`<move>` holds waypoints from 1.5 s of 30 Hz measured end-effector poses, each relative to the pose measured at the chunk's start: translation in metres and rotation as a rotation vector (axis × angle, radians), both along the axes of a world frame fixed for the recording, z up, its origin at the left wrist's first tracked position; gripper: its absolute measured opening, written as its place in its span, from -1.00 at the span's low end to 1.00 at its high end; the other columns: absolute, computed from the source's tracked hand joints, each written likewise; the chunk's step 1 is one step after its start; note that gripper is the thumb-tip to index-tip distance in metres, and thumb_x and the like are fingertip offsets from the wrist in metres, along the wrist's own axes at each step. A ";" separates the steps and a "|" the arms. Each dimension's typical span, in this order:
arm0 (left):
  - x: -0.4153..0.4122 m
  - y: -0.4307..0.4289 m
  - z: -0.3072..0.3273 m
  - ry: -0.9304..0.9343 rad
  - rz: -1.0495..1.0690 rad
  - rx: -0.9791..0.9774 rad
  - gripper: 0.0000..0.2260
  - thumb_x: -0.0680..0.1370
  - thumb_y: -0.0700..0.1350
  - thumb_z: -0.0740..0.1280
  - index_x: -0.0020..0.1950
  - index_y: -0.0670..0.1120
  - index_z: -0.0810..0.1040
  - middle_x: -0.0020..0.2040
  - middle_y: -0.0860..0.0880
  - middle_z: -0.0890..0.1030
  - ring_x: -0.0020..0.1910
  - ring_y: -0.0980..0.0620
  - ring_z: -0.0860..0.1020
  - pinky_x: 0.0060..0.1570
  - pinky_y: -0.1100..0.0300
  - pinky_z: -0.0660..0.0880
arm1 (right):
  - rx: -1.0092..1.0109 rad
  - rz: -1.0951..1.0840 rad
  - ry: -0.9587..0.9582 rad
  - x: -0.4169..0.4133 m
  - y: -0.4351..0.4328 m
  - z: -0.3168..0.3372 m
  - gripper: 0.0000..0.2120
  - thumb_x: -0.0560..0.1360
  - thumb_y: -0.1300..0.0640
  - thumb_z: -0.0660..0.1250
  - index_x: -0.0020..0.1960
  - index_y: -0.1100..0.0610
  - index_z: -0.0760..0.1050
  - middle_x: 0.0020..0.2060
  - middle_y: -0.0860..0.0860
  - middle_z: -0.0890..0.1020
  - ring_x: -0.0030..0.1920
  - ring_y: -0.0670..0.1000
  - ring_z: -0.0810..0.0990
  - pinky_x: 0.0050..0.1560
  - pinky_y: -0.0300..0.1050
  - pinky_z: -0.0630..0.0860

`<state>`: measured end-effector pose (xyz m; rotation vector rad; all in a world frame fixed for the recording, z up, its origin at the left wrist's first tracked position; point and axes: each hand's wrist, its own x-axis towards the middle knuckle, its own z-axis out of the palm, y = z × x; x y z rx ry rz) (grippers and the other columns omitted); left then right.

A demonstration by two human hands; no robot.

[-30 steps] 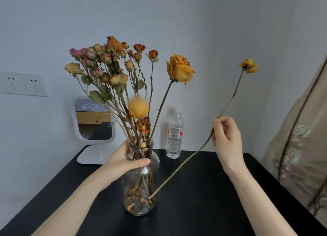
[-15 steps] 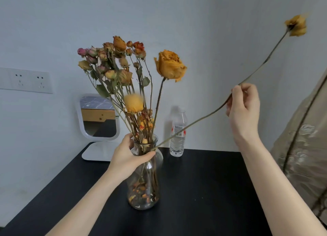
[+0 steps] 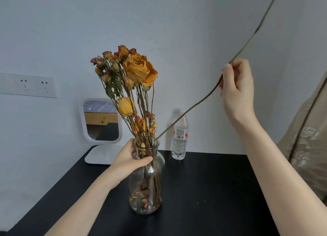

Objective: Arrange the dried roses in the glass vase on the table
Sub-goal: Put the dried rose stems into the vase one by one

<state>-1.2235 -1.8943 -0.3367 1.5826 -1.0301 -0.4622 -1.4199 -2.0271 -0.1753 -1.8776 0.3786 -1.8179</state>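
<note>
A clear glass vase [image 3: 146,196] stands on the black table [image 3: 203,200], filled with several dried roses [image 3: 139,71] in orange, yellow and pink. My left hand [image 3: 130,158] grips the vase's neck. My right hand [image 3: 236,88] is raised at the upper right and pinches the long stem of one more dried rose [image 3: 194,105]. That stem's lower end sits at the vase's mouth, and its upper part curves out of the top of the frame, so its bloom is hidden.
A small plastic water bottle [image 3: 179,138] stands behind the vase near the wall. A white-framed table mirror [image 3: 101,122] stands at the table's back left corner. Wall sockets [image 3: 33,85] are on the left wall. A beige embroidered curtain [image 3: 307,138] hangs at the right.
My right hand has lifted the single rose up and to the right; its stem end rose from inside the vase to the mouth, and the bloom left the frame. The left hand stayed on the vase.
</note>
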 end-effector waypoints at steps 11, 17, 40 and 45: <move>-0.001 0.000 0.000 0.027 -0.011 0.022 -0.48 0.38 -0.11 0.48 0.21 0.16 0.30 0.13 0.21 0.49 0.13 0.20 0.45 0.13 0.24 0.36 | -0.075 0.083 0.267 0.034 0.011 0.019 -0.87 0.57 0.16 0.15 -0.16 0.11 0.33 -0.43 -0.02 0.45 -0.39 -0.07 0.37 -0.39 -0.31 0.27; -0.002 0.001 0.000 0.052 -0.029 0.011 -0.47 0.38 -0.16 0.48 0.24 0.11 0.32 0.23 0.10 0.52 0.24 0.10 0.47 0.28 0.10 0.39 | -0.077 0.077 0.573 0.057 0.022 0.021 -0.88 0.56 0.12 0.20 -0.14 0.12 0.41 -0.42 -0.06 0.51 -0.52 -0.23 0.40 -0.52 -0.45 0.26; -0.001 -0.002 -0.005 0.029 -0.026 -0.001 -0.56 0.39 -0.14 0.47 0.09 0.21 0.35 0.09 0.25 0.51 0.10 0.25 0.47 0.03 0.37 0.38 | -0.048 0.188 1.177 0.077 0.024 -0.043 -0.82 0.51 0.13 0.32 -0.26 0.13 0.52 -0.44 -0.10 0.54 -0.42 -0.17 0.45 -0.36 -0.32 0.34; 0.001 -0.004 -0.007 0.027 -0.011 0.004 -0.58 0.39 -0.12 0.48 0.03 0.25 0.34 0.01 0.34 0.47 0.00 0.36 0.44 -0.06 0.44 0.35 | -0.012 0.222 1.140 0.073 0.023 -0.047 -0.82 0.49 0.12 0.34 -0.27 0.13 0.55 -0.45 -0.10 0.54 -0.44 -0.16 0.44 -0.37 -0.33 0.34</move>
